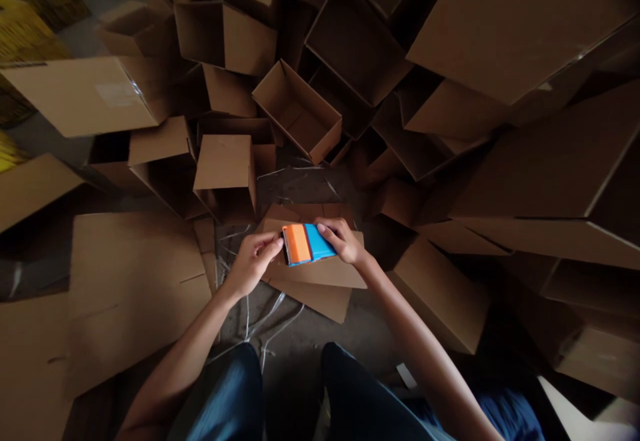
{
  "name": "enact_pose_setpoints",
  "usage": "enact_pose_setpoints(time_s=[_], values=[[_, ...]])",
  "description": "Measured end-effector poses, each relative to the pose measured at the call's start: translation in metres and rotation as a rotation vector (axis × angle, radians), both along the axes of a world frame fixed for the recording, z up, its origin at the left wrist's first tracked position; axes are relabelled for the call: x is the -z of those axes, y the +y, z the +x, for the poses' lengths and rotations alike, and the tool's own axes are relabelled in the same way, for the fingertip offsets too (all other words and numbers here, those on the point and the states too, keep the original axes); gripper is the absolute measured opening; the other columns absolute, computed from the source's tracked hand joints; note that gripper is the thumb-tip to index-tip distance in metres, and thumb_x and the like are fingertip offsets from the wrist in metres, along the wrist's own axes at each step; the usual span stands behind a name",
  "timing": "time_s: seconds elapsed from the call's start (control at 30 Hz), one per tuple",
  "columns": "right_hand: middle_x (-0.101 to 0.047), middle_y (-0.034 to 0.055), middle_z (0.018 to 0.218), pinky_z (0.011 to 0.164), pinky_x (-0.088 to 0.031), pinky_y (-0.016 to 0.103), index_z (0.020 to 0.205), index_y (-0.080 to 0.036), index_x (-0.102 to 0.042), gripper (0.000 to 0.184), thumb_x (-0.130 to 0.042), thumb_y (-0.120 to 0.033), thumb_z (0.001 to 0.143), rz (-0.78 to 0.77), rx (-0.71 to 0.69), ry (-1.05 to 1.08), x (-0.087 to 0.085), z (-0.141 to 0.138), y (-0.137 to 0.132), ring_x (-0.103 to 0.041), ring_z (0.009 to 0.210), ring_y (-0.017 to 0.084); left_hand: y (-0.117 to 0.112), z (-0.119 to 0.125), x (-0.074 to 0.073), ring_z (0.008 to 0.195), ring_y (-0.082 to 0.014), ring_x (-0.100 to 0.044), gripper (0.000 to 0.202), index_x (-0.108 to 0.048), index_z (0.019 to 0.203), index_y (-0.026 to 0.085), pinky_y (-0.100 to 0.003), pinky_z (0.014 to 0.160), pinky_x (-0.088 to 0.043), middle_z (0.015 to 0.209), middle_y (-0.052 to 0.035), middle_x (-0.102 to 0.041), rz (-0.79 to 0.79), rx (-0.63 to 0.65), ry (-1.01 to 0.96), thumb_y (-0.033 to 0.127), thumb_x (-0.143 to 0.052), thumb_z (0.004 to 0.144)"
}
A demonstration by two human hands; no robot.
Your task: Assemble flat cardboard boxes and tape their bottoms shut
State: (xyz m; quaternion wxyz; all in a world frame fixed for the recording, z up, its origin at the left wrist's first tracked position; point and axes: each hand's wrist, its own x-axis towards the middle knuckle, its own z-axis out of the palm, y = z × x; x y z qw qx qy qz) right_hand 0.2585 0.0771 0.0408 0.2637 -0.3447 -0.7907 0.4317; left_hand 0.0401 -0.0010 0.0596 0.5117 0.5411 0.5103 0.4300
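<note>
Tape dispenser (301, 245), blue and orange, held out in front of a seated or crouching person, just above a small pile of flat cardboard pieces (320, 276) on a dark grey floor (303, 344). Right hand (346, 240) closed around the blue end, thumb on top, fingers mostly hidden beneath. Left hand (253, 261) curled narrow at the opposite end, thumb and fingertips close together beside the dark toothed edge (287, 248) — too small to tell whether pinching a tape end or merely touching the edge.

Progress, as a judgement: early in the handling of the dispenser, apparently at the point of fiddling with its cutting end. Already done, going by how things lie: many cartons standing or tipped in box form, among them an open rectangular carton (299, 114) beyond the hands and a smaller flapped carton (223, 164) to its left. Also visible, a pale strip of tape (113, 92) on a long carton at upper left. Not yet done: no length of tape seen drawn out from the dispenser, no tape seen on the topmost piece of the pile, no piece there folded up. Impossible to count from here how many cartons already carry tape — much of the heap too dark. Scattered around: thin white strands (274, 306) on the floor, yellow stacks (27, 28) at upper left, blue trousers (233, 394) at the bottom.
</note>
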Motion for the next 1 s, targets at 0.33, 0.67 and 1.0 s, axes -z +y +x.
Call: enact_pose_setpoints(time_s=[0.33, 0.67, 1.0], values=[[-0.038, -0.0033, 0.063, 0.06, -0.029, 0.028, 0.067, -0.021, -0.036, 0.047, -0.032, -0.056, 0.098, 0.024, -0.011, -0.036, 0.001, -0.001, 0.0, -0.039, 0.058, 0.012, 0.001, -0.003, -0.002, 0.058, -0.0129, -0.029, 0.039, -0.035, 0.055, 0.021, -0.03, 0.056, -0.021, 0.057, 0.0029, -0.03, 0.043, -0.014, 0.057, 0.044, -0.05, 0.083], [-0.036, -0.0037, 0.062, 0.059, -0.028, 0.028, 0.067, -0.022, -0.035, 0.045, -0.033, -0.054, 0.099, 0.02, -0.008, -0.022, -0.001, -0.001, -0.001, -0.038, 0.057, 0.012, 0.0, -0.011, -0.004, 0.057, -0.0128, -0.029, 0.036, -0.032, 0.058, 0.022, -0.029, 0.055, -0.022, 0.058, 0.0039, -0.03, 0.091, 0.098, 0.042, 0.04, -0.049, 0.085], [-0.036, -0.0039, 0.062, 0.059, -0.028, 0.028, 0.067, -0.021, -0.035, 0.045, -0.034, -0.053, 0.099, 0.031, -0.013, -0.01, 0.0, -0.002, 0.0, -0.038, 0.057, 0.011, -0.002, -0.013, -0.013, 0.056, -0.012, -0.036, 0.03, -0.034, 0.059, 0.022, -0.027, 0.053, -0.028, 0.06, 0.0035, -0.037, 0.233, 0.112, 0.331, 0.025, -0.051, 0.084]])
